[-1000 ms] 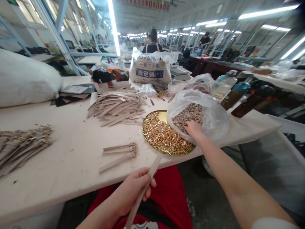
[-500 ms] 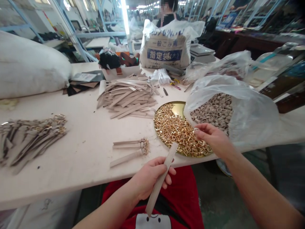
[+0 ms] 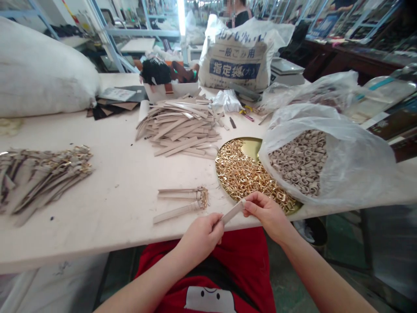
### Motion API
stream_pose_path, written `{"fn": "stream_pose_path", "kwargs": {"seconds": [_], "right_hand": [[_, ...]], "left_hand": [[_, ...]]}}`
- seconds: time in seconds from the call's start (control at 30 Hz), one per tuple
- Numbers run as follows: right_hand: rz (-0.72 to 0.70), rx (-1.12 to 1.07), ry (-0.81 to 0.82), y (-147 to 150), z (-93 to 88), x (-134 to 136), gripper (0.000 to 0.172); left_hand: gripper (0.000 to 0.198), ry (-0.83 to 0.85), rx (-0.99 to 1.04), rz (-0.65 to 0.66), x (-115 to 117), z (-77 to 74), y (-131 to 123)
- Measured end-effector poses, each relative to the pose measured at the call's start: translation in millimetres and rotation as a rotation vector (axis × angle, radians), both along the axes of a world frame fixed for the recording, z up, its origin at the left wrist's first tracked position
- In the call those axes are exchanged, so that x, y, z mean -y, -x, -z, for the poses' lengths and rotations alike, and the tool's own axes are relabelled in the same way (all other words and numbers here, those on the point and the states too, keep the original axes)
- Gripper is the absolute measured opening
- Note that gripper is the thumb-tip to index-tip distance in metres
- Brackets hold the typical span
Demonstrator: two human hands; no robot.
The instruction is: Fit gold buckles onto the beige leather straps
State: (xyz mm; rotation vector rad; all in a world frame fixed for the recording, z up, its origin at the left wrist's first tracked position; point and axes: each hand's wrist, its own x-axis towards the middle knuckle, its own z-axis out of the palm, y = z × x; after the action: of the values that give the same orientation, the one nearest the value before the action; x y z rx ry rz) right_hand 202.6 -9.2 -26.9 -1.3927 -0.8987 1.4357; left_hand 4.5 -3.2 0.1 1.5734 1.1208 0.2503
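Observation:
My left hand [image 3: 205, 232] is closed around a flat beige strap [image 3: 232, 213] over my lap, at the table's front edge. The fingertips of my right hand [image 3: 267, 216] pinch a small beige loop [image 3: 244, 201] at the strap's far end; fingers partly hide it. Just beyond lies a round gold tray [image 3: 252, 147] heaped with gold buckles [image 3: 239, 171]. Partly over the tray's right side, a clear plastic bag [image 3: 355, 148] gapes open, full of beige loops [image 3: 301, 161]. Left of my hands rest several straps with buckles [image 3: 177, 212].
Loose beige straps [image 3: 182, 126] are piled mid-table, and a bundle of buckled straps [image 3: 48, 178] lies at left. Behind stand a large printed sack [image 3: 234, 61], a box of dark items [image 3: 176, 90] and yellow-handled scissors [image 3: 246, 112]. A white sack [image 3: 45, 69] bulges at far left.
My right hand has come from beside the bag of loops, down and left to the strap's end. My left hand has turned the strap flatter. The view has shifted slightly.

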Motion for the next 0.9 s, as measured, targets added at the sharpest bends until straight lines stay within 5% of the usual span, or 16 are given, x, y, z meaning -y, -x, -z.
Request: {"fn": "stream_pose_path", "kwargs": {"seconds": [0.3, 0.47, 0.63, 0.9], "right_hand": [[-0.149, -0.065, 0.062, 21.6, -4.7, 22.6, 0.023], [0.042, -0.362, 0.080, 55.4, 2.9, 40.2, 0.029], [0.087, -0.462, 0.065, 64.2, 10.0, 47.5, 0.029], [0.061, -0.153, -0.061, 62.3, 7.4, 46.0, 0.023]], "left_hand": [[0.030, -0.228, -0.103, 0.106, 2.1, -18.1, 12.3], [0.045, -0.138, 0.116, -0.139, 17.5, -4.6, 2.7], [0.054, -0.145, 0.115, -0.107, 21.3, 5.0, -0.5], [0.057, 0.243, 0.229, -0.005, 25.2, 0.2, 4.8]]}}
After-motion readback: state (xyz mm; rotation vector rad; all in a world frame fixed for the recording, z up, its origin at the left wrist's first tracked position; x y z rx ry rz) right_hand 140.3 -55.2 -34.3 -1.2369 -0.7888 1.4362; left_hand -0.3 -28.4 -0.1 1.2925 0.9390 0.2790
